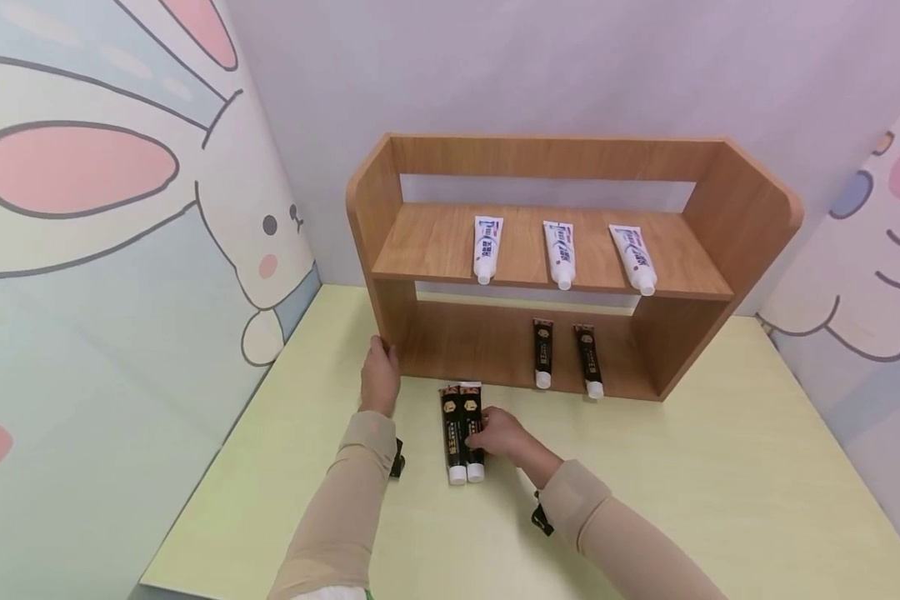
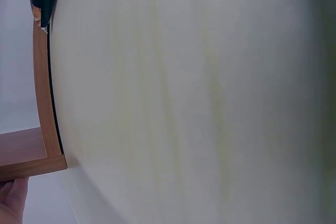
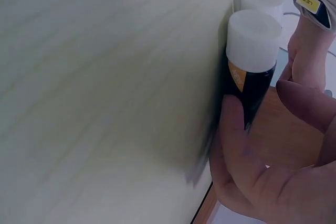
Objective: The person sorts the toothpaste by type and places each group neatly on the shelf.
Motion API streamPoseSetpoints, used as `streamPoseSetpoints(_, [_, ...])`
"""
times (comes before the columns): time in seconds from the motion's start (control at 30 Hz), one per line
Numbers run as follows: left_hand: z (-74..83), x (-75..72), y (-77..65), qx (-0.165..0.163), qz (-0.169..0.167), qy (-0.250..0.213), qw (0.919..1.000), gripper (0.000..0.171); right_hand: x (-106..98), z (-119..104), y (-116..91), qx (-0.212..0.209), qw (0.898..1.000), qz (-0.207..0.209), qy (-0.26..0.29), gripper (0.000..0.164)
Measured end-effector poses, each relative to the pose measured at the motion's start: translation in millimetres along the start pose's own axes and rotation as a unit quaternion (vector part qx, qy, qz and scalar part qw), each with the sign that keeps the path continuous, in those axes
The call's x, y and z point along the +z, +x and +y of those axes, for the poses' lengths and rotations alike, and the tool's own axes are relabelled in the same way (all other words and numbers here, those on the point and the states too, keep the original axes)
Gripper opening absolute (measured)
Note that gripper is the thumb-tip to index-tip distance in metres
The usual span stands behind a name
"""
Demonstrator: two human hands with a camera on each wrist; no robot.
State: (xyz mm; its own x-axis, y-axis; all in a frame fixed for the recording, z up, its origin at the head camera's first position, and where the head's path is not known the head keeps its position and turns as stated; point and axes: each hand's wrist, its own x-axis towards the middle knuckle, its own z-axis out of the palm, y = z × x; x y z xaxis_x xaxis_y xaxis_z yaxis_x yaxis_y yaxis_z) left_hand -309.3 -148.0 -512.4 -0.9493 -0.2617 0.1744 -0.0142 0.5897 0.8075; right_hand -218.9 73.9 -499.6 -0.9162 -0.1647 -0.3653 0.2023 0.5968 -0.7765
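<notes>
Two black toothpaste tubes with white caps lie side by side on the table in front of the shelf, the left tube against the right tube. My right hand holds the right tube, fingers along its outer side and thumb over it. In the right wrist view that tube's white cap points up past my fingers. My left hand touches the outer left side of the wooden shelf near its base. Only a bit of that hand shows in the left wrist view.
Three white toothpaste tubes lie on the upper board, including a left one, middle one and right one. Two more black tubes, one beside another, lie on the lower board. The pale yellow table meets a rabbit-painted wall.
</notes>
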Motion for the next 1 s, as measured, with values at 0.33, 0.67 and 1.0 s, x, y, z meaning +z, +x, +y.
streamPoseSetpoints(0.33, [6.1,-0.8,4.3,0.004,-0.001,0.0,1.0,0.029,1.9,-0.4,4.1,0.006,1.0,0.001,0.005,0.07])
streamPoseSetpoints(0.67, [2.6,-1.1,3.7,0.017,0.008,0.005,0.9998,0.026,7.1,1.7,3.6,-0.008,1.0,0.008,0.006,0.07])
streamPoseSetpoints(1.0, [1.8,0.2,2.7,0.002,-0.003,-0.002,1.0,0.029,7.9,1.0,2.9,-0.001,1.0,0.007,-0.014,0.069])
